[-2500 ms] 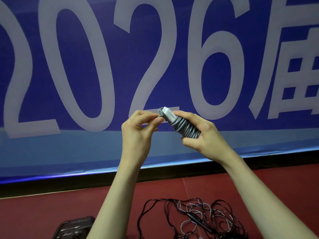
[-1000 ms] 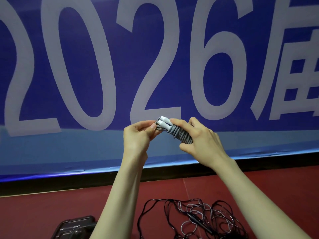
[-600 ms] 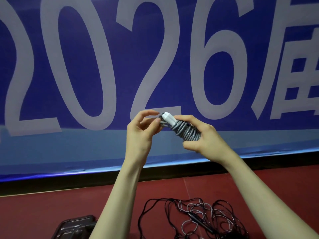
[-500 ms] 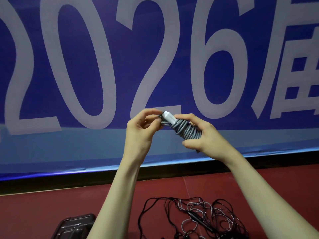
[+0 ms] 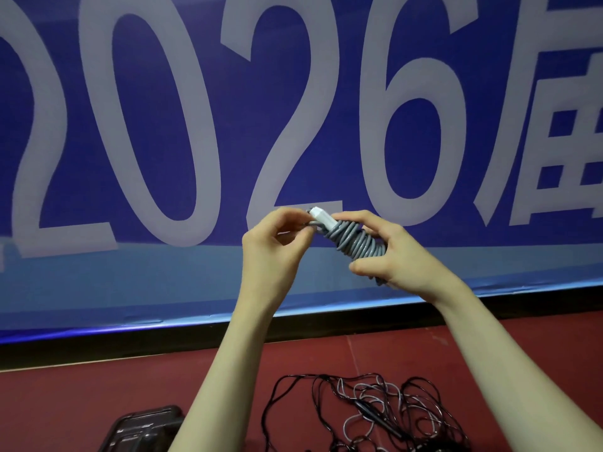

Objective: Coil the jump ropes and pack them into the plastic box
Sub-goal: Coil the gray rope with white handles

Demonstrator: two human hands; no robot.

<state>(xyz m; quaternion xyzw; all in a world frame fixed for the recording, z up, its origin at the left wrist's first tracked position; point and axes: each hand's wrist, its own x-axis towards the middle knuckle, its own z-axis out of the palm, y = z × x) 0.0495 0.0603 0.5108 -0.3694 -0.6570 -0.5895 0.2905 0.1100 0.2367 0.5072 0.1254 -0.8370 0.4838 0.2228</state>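
A grey jump rope (image 5: 354, 243) is wound tightly around its white handles, one handle tip (image 5: 321, 217) sticking out at the upper left. My right hand (image 5: 396, 252) grips the wound bundle at chest height. My left hand (image 5: 274, 252) pinches the rope's loose end right beside the handle tip. A tangle of black and grey jump ropes (image 5: 375, 412) lies on the red floor below. The dark plastic box (image 5: 143, 429) sits at the bottom left, partly hidden by my left forearm.
A large blue banner (image 5: 163, 125) with pale "2026" digits fills the wall ahead. A black baseboard (image 5: 98, 350) runs along its foot. The red floor (image 5: 65, 402) spreads to the left of the box.
My hands dipped with the bundle, then rose again. The left fingers keep working the rope end by the handle tip. The pile and the box have not moved.
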